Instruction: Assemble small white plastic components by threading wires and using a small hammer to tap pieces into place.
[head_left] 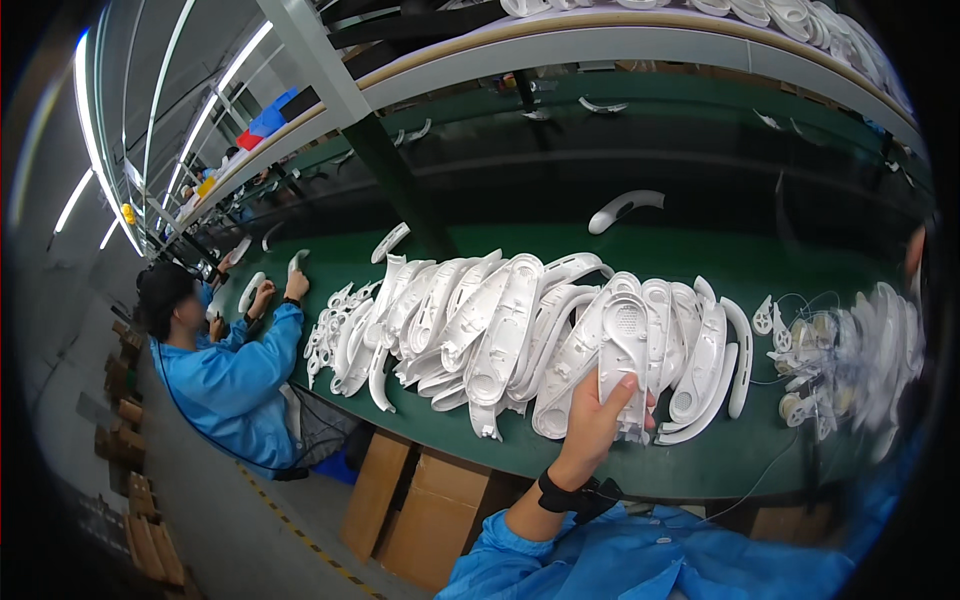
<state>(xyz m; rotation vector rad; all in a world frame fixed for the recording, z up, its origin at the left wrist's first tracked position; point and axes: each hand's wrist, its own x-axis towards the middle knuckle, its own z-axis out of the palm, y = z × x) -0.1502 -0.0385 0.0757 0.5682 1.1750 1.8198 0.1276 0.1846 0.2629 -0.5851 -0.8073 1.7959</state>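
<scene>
My left hand (592, 425) comes up from the lower middle in a blue sleeve with a black wrist strap. It grips the lower end of a long white plastic shell (624, 345) with a round perforated patch, thumb on the front and fingers behind. The shell stands upright over a long heap of similar white shells (480, 325) lying on the green belt (700, 462). My right hand is not visible; only a blurred skin-coloured patch (915, 255) shows at the right rim.
A pile of small round white parts with thin wires (810, 365) lies to the right. A co-worker in a blue coat (235, 375) works at the left. Cardboard boxes (415, 510) stand under the belt. A single white shell (625, 208) lies further back. Shelves run overhead.
</scene>
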